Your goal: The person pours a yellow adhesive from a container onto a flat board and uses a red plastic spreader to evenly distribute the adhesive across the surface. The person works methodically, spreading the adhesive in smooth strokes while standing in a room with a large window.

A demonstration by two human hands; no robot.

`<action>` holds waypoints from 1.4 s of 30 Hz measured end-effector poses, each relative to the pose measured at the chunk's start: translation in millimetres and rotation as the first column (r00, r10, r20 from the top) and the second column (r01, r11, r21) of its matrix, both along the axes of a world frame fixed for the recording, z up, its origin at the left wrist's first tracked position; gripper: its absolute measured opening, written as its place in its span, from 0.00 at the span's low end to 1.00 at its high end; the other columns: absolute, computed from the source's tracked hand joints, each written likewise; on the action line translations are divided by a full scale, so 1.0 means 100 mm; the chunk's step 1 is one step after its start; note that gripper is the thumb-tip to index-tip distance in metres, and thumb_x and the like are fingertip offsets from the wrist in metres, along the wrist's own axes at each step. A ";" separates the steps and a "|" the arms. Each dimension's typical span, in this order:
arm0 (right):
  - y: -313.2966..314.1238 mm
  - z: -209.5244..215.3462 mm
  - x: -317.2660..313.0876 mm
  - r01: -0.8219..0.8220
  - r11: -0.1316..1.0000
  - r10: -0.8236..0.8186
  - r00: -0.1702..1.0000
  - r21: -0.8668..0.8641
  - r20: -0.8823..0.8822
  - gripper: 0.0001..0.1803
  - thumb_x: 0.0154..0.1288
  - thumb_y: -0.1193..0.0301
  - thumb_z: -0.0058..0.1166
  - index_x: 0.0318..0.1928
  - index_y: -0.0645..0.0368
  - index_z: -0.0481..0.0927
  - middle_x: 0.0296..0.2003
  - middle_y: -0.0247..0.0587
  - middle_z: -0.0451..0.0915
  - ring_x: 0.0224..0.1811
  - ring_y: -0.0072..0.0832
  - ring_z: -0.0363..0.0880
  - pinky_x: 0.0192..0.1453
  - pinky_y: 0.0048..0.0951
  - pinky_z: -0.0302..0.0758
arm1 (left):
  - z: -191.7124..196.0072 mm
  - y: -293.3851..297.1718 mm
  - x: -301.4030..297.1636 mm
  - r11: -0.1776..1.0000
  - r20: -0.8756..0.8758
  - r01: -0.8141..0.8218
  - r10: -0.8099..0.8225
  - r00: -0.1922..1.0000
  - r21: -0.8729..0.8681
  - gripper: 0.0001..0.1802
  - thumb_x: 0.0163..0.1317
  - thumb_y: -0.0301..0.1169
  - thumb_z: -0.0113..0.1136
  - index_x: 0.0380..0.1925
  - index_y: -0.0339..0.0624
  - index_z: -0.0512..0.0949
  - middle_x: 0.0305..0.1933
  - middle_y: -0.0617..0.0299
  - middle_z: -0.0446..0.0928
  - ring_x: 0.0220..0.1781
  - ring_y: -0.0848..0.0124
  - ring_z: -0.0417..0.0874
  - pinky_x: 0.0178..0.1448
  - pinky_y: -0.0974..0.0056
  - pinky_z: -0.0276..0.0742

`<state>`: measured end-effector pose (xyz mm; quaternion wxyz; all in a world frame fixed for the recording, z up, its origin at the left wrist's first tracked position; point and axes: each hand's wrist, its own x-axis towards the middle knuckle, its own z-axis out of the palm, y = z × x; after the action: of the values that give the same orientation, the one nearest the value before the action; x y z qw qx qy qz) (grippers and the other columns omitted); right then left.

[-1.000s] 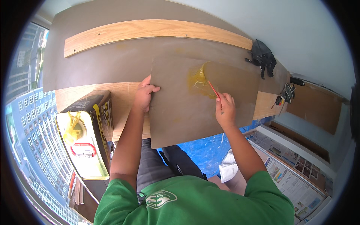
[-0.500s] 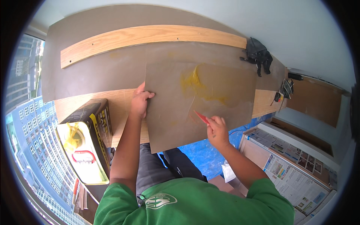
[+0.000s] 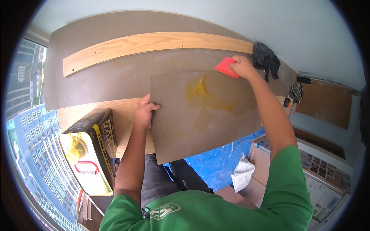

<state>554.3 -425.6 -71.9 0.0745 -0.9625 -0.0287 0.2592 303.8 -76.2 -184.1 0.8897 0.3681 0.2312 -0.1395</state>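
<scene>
A grey-brown sheet (image 3: 173, 127) lies in front of me, overhanging the near edge of the work surface. Yellow glue (image 3: 198, 92) is smeared over its upper middle and trails to the right. My left hand (image 3: 145, 111) grips the sheet's left edge, thumb on top and fingers mostly hidden. Above the sheet's far right part, my right hand (image 3: 243, 66) is closed on a red, flat plastic spreader (image 3: 226, 67). The spreader's blade points left, near the far edge of the sheet. Whether it touches the surface I cannot tell.
A large grey-brown panel (image 3: 92, 86) lies behind, bearing a long wooden strip (image 3: 154, 43). A black bag (image 3: 264, 57) sits far right. At left stands a glue-stained metal can (image 3: 83, 165) with a red handle. Blue plastic sheeting (image 3: 216, 159) and a white bag (image 3: 243, 173) are below.
My right hand has moved up and right with the red spreader, from the sheet's lower middle to its far right edge. My left hand keeps its grip. The glue trail looks wider.
</scene>
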 end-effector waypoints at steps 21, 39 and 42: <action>-0.03 -0.05 -0.69 0.083 0.955 -0.113 0.990 0.285 0.090 0.14 0.65 0.70 0.55 0.47 0.61 0.84 0.33 0.42 0.84 0.36 0.30 0.80 0.47 0.31 0.76 | 0.00 0.01 0.01 1.000 -0.002 -0.012 0.012 1.000 -0.023 0.33 0.51 0.14 0.46 0.61 0.34 0.77 0.51 0.59 0.82 0.50 0.72 0.80 0.56 0.67 0.76; 0.97 -0.43 -1.23 0.197 0.909 -0.251 0.962 0.367 0.105 0.10 0.70 0.70 0.52 0.42 0.64 0.81 0.29 0.44 0.80 0.30 0.32 0.75 0.43 0.32 0.75 | 0.08 0.04 0.03 0.993 -0.045 0.002 -0.008 0.999 -0.121 0.35 0.55 0.14 0.46 0.66 0.39 0.74 0.53 0.60 0.82 0.48 0.74 0.81 0.53 0.68 0.78; 1.15 -0.36 -1.23 0.179 0.921 -0.224 0.970 0.345 0.095 0.10 0.70 0.69 0.52 0.40 0.64 0.81 0.27 0.43 0.78 0.29 0.32 0.73 0.41 0.31 0.74 | -0.01 0.05 0.00 0.991 -0.040 0.000 -0.006 0.999 -0.134 0.35 0.56 0.14 0.47 0.67 0.40 0.73 0.52 0.60 0.82 0.46 0.75 0.81 0.52 0.69 0.78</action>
<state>431.7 -310.5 -107.7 0.2609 -0.9488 0.0224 0.1769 304.3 -71.2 -185.4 0.9073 0.3050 0.2389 -0.1635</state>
